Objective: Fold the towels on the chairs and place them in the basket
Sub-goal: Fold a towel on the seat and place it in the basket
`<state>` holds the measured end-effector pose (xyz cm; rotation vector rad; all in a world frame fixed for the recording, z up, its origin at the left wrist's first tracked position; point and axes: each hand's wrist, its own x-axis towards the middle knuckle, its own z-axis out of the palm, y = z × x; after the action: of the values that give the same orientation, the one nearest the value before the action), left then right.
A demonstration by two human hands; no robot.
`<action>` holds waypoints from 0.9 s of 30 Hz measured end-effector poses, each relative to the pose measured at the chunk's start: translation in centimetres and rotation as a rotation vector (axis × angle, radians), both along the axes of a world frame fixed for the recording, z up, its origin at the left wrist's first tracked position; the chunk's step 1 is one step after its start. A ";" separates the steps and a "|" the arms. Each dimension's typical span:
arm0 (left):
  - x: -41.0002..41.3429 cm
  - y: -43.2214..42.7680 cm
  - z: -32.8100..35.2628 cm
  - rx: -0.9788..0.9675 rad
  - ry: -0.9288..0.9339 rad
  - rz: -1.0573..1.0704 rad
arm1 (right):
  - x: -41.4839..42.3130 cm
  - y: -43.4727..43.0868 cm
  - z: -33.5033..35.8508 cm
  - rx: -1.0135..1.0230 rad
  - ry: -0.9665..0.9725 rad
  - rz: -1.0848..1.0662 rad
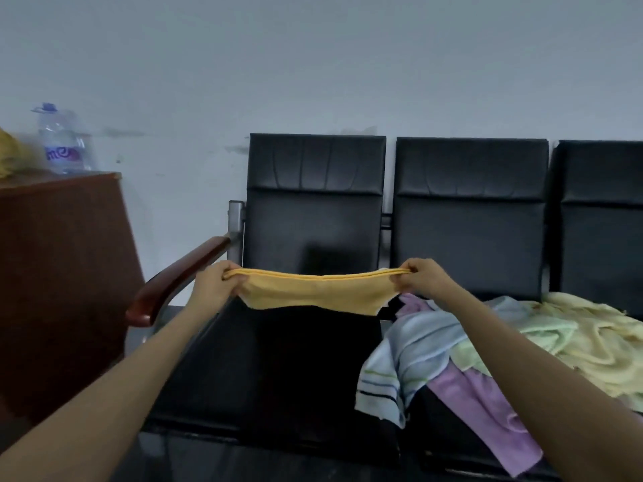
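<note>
An orange towel point(313, 292), doubled over, hangs stretched between my hands above the leftmost black chair seat point(278, 370). My left hand point(217, 285) pinches its left end and my right hand point(422, 278) pinches its right end. On the middle seat lies a heap of loose towels: a light blue striped one point(400, 360), a purple one point(487, 408) hanging over the front edge, and a pale yellow-green one point(570, 339) further right. No basket is in view.
A row of three black padded chairs point(469, 210) stands against a grey wall. A wooden armrest point(177, 276) juts out at the left. A brown cabinet point(59, 266) at far left carries a water bottle point(62, 140) and a yellow cloth point(8, 151).
</note>
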<state>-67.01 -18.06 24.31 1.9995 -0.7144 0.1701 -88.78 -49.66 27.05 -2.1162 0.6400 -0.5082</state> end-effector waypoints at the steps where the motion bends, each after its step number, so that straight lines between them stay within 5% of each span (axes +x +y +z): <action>1: -0.3 0.9 -1.1 0.062 0.016 -0.044 | -0.4 0.0 -0.8 0.052 0.080 0.061; 6: -2.8 4.2 -5.0 0.355 0.201 -0.236 | -2.0 0.3 -3.7 -0.005 0.446 0.225; 11: -3.9 4.6 -8.8 0.494 0.307 -0.186 | -3.0 0.7 -8.0 -0.010 0.619 0.225; 15: -4.4 3.9 -11.5 0.482 0.460 -0.190 | -3.3 0.7 -12.0 0.133 0.581 0.169; 20: -3.2 1.5 -11.6 0.031 0.702 -0.084 | -1.6 0.1 -13.6 0.241 0.341 0.026; 27: 1.2 -3.4 -11.4 0.010 0.540 0.035 | 4.8 -1.2 -14.4 -0.067 0.218 -0.146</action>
<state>-65.78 -21.47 12.91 1.9434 -0.3318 -0.3443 -84.02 -50.81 12.63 -2.2174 0.9176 -0.3845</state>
